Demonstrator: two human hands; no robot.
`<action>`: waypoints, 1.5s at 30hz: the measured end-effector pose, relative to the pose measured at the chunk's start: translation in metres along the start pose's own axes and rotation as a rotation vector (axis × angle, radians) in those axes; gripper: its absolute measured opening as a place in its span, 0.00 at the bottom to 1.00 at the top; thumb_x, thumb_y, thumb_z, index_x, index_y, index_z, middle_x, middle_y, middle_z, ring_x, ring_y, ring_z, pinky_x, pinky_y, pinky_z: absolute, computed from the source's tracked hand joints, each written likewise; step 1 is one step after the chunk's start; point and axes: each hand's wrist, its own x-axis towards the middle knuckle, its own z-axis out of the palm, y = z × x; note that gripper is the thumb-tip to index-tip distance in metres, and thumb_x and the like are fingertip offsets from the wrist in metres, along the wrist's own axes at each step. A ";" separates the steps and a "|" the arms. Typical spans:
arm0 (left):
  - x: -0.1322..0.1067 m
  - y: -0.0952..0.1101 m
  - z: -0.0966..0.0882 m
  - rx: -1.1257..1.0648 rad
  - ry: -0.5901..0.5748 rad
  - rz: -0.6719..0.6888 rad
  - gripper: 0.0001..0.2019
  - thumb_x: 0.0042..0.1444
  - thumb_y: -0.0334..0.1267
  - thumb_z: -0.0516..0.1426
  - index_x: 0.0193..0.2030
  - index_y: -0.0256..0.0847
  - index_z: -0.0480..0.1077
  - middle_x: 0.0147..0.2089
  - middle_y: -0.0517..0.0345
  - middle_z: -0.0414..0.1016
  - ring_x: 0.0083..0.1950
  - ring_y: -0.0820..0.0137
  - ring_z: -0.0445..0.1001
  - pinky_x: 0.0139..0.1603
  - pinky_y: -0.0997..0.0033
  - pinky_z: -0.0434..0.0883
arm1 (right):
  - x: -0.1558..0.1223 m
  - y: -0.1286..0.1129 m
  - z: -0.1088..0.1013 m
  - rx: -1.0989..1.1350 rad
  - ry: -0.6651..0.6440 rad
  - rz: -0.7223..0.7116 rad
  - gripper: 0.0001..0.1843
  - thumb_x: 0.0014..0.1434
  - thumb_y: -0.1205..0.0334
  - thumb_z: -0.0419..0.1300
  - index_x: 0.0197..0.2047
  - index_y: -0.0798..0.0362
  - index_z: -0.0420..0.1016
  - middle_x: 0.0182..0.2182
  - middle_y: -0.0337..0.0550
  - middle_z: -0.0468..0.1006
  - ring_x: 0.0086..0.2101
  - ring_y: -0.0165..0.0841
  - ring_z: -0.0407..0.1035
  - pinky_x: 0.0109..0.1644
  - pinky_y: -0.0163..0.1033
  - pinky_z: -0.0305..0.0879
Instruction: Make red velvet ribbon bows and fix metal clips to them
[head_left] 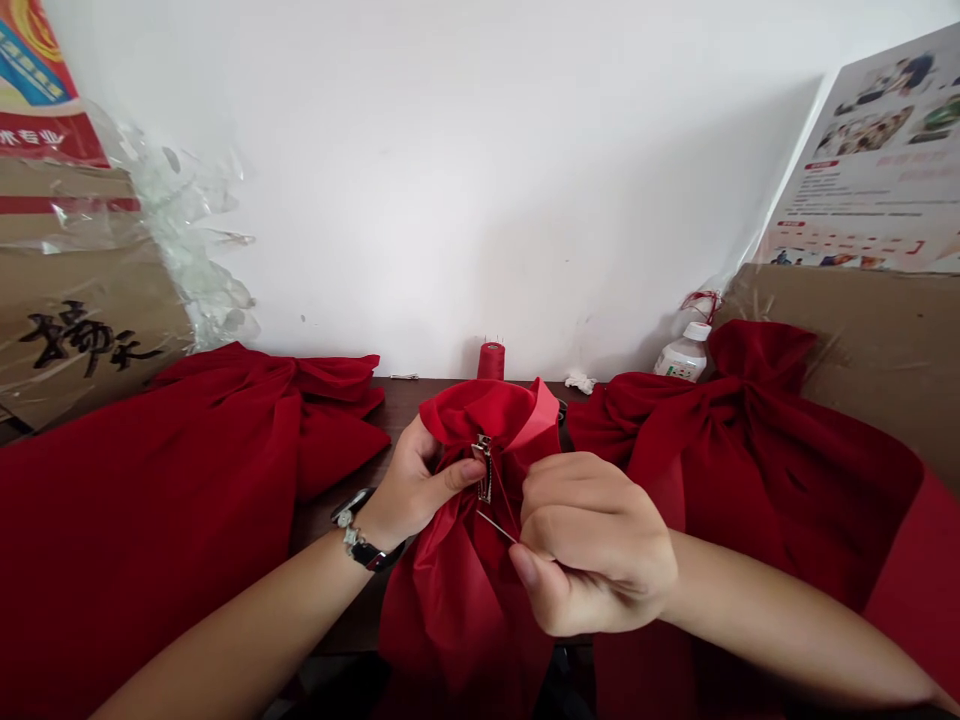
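A gathered red fabric bow (457, 590) hangs in front of me at the table's edge. My left hand (420, 480) is closed round its bunched middle, the thumb pressing beside a silver metal clip (484, 470) lying on the gathers. With thumb and bent fingers, my right hand (592, 540) pinches a thin needle (496, 525), whose far end points toward the cloth just below the clip. Whether the tip touches the fabric I cannot tell. A watch and a bracelet (360, 530) circle my left wrist.
Red fabric (187, 480) covers the left side, and another gathered red bow (750, 430) lies at right. Behind stand a red thread spool (491, 361) with pins on top and a plastic bottle (684, 352). Cardboard boxes (82, 270) flank the table; a white wall (450, 180) closes the back.
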 end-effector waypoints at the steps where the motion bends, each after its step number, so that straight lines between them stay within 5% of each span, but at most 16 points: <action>1: 0.000 0.000 0.000 -0.007 0.003 0.004 0.19 0.46 0.43 0.67 0.44 0.40 0.73 0.46 0.51 0.79 0.50 0.61 0.76 0.53 0.66 0.71 | 0.000 0.000 0.001 0.010 0.012 -0.004 0.18 0.60 0.70 0.46 0.19 0.51 0.49 0.15 0.33 0.53 0.18 0.26 0.48 0.23 0.36 0.48; 10: -0.005 0.007 0.000 -0.044 0.009 0.068 0.19 0.47 0.38 0.67 0.47 0.43 0.72 0.45 0.54 0.80 0.45 0.64 0.78 0.47 0.69 0.73 | 0.005 0.008 -0.001 -0.156 0.116 0.047 0.17 0.53 0.75 0.52 0.18 0.52 0.52 0.14 0.33 0.57 0.18 0.25 0.48 0.23 0.35 0.49; 30: -0.007 0.004 -0.002 0.177 0.026 0.195 0.20 0.47 0.37 0.66 0.48 0.42 0.72 0.46 0.53 0.80 0.46 0.65 0.78 0.49 0.70 0.73 | 0.002 0.007 0.002 -0.373 0.109 -0.054 0.17 0.51 0.74 0.54 0.16 0.53 0.55 0.13 0.33 0.55 0.18 0.25 0.47 0.23 0.35 0.49; 45: -0.003 0.009 -0.003 0.330 0.015 0.327 0.09 0.49 0.40 0.65 0.36 0.39 0.76 0.36 0.54 0.80 0.37 0.67 0.78 0.41 0.71 0.74 | 0.003 0.006 0.001 -0.412 0.149 -0.082 0.18 0.50 0.74 0.54 0.15 0.53 0.53 0.13 0.32 0.53 0.18 0.25 0.45 0.23 0.34 0.48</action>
